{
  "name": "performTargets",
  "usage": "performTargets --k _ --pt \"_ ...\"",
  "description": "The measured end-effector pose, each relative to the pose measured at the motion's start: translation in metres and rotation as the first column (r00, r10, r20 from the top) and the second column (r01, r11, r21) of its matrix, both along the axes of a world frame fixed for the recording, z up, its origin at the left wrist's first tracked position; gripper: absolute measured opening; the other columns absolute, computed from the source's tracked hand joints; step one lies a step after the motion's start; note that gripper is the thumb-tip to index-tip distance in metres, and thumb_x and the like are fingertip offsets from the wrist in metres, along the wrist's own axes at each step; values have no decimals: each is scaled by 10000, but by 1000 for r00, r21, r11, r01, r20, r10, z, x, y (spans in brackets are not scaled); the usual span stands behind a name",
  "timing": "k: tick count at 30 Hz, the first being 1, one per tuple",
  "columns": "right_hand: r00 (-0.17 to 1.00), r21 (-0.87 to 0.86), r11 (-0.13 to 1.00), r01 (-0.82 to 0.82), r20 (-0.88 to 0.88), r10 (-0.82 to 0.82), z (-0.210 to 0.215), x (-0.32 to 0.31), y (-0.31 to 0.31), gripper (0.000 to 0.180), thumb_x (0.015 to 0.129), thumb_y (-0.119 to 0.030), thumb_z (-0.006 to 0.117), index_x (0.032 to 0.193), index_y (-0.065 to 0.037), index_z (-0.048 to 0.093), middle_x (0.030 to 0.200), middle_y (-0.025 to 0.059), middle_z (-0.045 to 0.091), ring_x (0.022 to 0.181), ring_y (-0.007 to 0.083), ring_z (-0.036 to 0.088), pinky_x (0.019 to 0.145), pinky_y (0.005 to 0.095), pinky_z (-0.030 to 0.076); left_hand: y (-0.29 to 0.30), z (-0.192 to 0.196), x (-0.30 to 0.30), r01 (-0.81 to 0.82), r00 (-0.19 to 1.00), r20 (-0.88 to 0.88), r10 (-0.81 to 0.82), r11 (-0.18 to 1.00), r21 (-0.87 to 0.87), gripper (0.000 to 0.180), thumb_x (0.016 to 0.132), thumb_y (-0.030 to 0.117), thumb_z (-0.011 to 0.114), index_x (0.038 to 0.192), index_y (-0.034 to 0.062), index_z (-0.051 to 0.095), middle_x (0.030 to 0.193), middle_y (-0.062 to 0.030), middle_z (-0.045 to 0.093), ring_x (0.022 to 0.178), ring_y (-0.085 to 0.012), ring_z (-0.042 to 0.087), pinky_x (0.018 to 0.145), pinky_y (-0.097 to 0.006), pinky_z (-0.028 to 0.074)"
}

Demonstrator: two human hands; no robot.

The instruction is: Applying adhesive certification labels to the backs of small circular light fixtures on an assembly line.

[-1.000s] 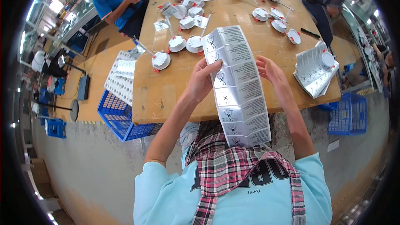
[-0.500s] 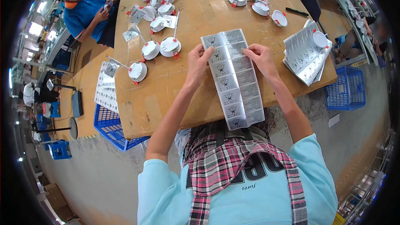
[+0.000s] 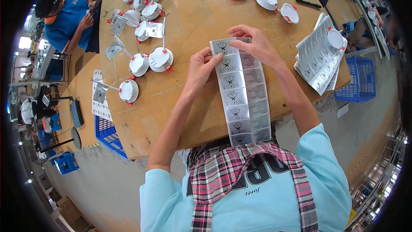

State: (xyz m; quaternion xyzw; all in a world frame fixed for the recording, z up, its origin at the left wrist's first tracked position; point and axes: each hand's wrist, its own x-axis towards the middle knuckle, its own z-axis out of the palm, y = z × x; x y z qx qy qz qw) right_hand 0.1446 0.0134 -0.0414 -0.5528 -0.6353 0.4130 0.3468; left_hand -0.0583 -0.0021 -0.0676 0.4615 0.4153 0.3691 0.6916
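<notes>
Right fingers [image 3: 241, 29] now apparently at sheet-top [image 3: 222, 44]

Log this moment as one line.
left hand: on label sheet, left edge | right hand: on sheet's top edge | white lamp: atop sheet stack, table's right

The silver label sheet [image 3: 243, 99] has black cross signs [image 3: 232, 97] and tiny print [image 3: 259, 96]. The near blue shirt [image 3: 253, 208] has big dark letters [image 3: 268, 175].

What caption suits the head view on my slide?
Left hand grips a silver label sheet, right hand at its upper end, at a wooden table bearing white downlights.
</notes>
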Motion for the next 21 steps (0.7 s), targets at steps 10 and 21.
performTargets --k 10,21 --pt "998 -22 998 -67 16 67 -7 5 9 248 794 -212 668 950 -20 651 906 76 607 866 187 571 787 315 464 25 9 -10 4 1000 -20 -5 999 -45 206 921 172 575 957 -19 639 839 -64 666 710 -109 648 658 -217 532" --pt "990 103 990 -101 106 90 -5 0 7 201 787 -171 671 917 -22 639 887 85 597 880 212 549 795 322 439 6 23 -28 -23 836 -453 309 845 534 153 862 69 609 1004 18 633 923 -61 678 918 -153 649 836 -308 498"
